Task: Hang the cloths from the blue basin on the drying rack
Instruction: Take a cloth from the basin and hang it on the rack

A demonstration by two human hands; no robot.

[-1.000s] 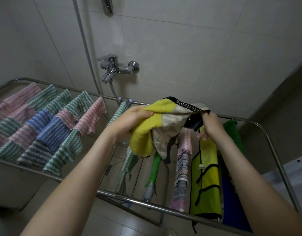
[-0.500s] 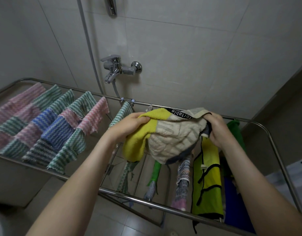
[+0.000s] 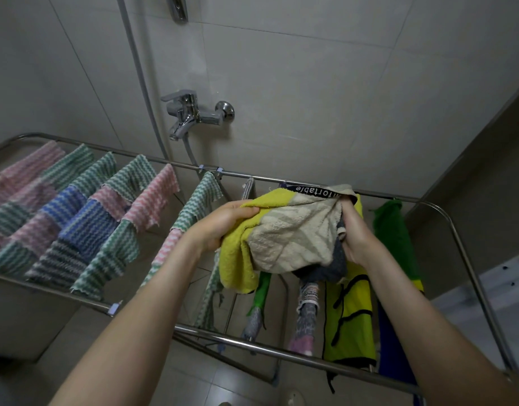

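Both hands hold a yellow, cream and grey cloth with a black lettered band above the right half of the steel drying rack. My left hand grips its yellow left edge. My right hand grips the bunched right side. The cloth sags between them over the rack's rails. The blue basin is out of view.
Striped pink, green and blue cloths fill the rack's left wing. A yellow-and-black cloth, a green one and narrow hanging cloths occupy the right part. A chrome shower tap and hose sit on the tiled wall behind.
The hands have drawn the cloth wider and lowered it toward the rails; more of the cream face now shows. My view has tilted slightly.
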